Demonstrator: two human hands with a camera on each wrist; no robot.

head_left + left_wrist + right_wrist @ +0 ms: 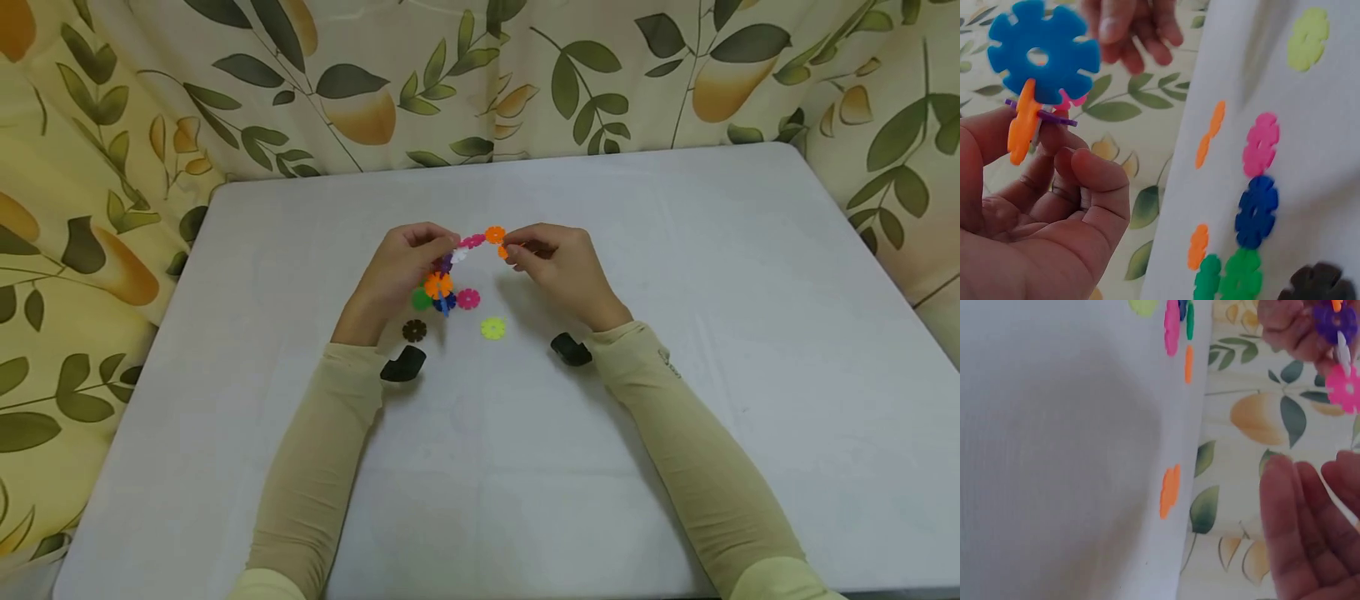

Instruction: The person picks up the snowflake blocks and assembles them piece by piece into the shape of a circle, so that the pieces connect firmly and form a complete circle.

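My left hand (401, 262) pinches a joined chain of snowflake building discs between thumb and fingers. In the left wrist view the chain shows a blue disc (1038, 53), an orange disc (1022, 122) and a purple disc (1060, 117). A white disc (1343, 350) and a pink disc (1344, 387) continue it in the right wrist view. My right hand (555, 262) hovers across from the chain, its fingers (1282, 519) fairly straight, with no disc plainly visible in its grasp. By its fingertips in the head view, orange discs (495, 235) lie on the tablecloth.
Loose discs lie under and near the left hand: green (422, 298), dark blue (1257, 212), pink (468, 298), yellow (492, 328) and brown (414, 330). A black piece (403, 364) shows beside the left wrist, another (572, 350) by the right. A patterned curtain (555, 92) hangs behind the table.
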